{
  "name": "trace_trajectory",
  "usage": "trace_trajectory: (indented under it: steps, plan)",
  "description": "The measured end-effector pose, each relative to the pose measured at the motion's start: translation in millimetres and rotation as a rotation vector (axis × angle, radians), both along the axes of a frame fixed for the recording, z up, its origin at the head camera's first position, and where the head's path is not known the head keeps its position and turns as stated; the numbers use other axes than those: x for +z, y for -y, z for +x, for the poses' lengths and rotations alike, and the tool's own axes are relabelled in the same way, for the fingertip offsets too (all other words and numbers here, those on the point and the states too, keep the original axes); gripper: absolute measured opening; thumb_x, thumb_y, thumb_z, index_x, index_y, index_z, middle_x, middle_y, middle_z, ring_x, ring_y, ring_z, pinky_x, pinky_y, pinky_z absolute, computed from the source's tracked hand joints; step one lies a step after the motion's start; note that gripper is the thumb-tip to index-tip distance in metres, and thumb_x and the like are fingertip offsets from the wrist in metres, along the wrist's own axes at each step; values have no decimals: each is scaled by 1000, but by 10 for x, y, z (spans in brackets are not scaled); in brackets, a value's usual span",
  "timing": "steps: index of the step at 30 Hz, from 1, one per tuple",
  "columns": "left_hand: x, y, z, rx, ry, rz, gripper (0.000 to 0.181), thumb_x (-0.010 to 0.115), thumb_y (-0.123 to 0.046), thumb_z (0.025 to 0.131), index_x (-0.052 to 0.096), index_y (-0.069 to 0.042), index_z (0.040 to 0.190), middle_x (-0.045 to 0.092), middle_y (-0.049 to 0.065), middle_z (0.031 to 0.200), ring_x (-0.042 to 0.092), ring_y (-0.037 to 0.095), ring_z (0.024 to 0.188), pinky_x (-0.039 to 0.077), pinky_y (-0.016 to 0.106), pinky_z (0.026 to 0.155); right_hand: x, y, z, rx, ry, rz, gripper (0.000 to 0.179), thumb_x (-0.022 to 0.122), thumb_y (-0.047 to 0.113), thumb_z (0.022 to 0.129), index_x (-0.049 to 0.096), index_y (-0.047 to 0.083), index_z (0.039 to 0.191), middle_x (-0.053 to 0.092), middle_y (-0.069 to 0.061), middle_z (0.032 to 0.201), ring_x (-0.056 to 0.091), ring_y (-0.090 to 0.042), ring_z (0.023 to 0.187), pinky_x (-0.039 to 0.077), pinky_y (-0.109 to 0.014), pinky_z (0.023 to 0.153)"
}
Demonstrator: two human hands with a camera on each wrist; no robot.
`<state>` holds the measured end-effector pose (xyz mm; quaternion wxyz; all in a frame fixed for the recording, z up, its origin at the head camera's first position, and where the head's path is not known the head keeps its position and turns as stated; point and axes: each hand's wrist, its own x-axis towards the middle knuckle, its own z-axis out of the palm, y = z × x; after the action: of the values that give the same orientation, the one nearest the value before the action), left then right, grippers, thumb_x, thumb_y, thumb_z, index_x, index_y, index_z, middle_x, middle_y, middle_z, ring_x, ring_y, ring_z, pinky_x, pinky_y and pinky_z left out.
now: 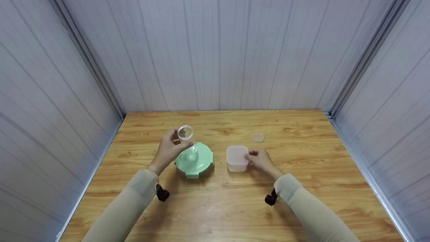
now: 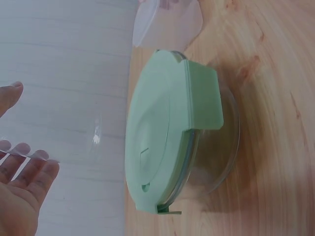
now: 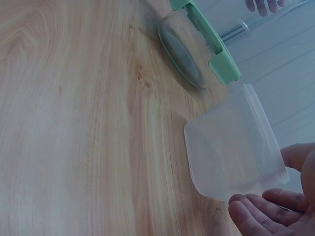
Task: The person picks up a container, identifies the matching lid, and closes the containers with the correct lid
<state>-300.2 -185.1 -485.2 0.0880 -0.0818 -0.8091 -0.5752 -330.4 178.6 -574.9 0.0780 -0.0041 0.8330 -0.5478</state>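
My left hand (image 1: 167, 149) holds a clear cylindrical plastic jar (image 1: 186, 137) between thumb and fingers, its round rim facing up. The jar is above a round glass food container with a mint-green clip lid (image 1: 203, 162), overlapping it in the head view; whether they touch I cannot tell. With thumb and fingers, my right hand (image 1: 262, 161) pinches the right side of a frosted square plastic container (image 1: 237, 158) on the table. In the right wrist view, this container (image 3: 231, 147) sits upright beside the fingertips. The green lid (image 2: 157, 128) looks closed in the left wrist view.
A small round translucent lid (image 1: 258, 137) lies flat behind the square container. The wood-grain table (image 1: 215, 208) meets pale panelled walls (image 1: 215, 57) at the back and both sides. A black wrist mount hangs under each cuff.
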Motion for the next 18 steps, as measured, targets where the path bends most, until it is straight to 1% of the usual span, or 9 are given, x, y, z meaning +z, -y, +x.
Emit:
trace_trajectory:
  steps: [3, 7, 10, 13, 16, 18]
  plan:
    - [8, -42, 18, -17, -14, 4, 55, 90, -8, 88, 64, 3, 136, 70, 21, 134, 68, 33, 123, 60, 45, 107, 4, -9, 1, -2, -10, -1, 35, 71, 8, 103, 67, -17, 127, 74, -31, 116, 73, -17, 87, 68, -38, 81]
    - [8, -113, 44, -36, -12, 10, 57, 91, -6, 87, 65, 1, 137, 72, 19, 130, 69, 30, 119, 60, 45, 107, 5, -21, 5, -12, -10, -6, 42, 72, 11, 103, 64, -18, 134, 73, -31, 119, 73, -22, 96, 68, -37, 82]
    - [4, -177, 71, -50, -11, 12, 55, 91, -5, 87, 66, 1, 135, 72, 20, 127, 69, 30, 117, 60, 47, 107, 18, -30, 16, -22, -21, 9, 45, 72, 13, 103, 63, -17, 135, 73, -30, 119, 73, -29, 103, 66, -33, 82]
    - [3, -240, 106, -68, -19, 5, 54, 92, -5, 86, 67, 1, 134, 72, 20, 125, 69, 30, 117, 60, 49, 107, 47, -45, 30, -37, -48, 47, 45, 74, 16, 103, 65, -15, 135, 73, -29, 120, 72, -35, 110, 64, -32, 85]
    - [3, -301, 139, -87, -21, -1, 53, 92, -5, 86, 69, 0, 133, 72, 21, 125, 69, 30, 116, 60, 50, 106, 87, -69, 41, -38, -83, 80, 46, 75, 17, 102, 65, -14, 135, 73, -28, 122, 70, -38, 115, 62, -37, 91]
    - [-5, -338, 154, -101, -20, -2, 51, 92, -6, 86, 69, -1, 131, 72, 20, 124, 69, 28, 115, 60, 50, 105, 115, -84, 46, -40, -101, 84, 47, 76, 17, 102, 65, -14, 136, 73, -27, 122, 69, -39, 116, 60, -41, 96]
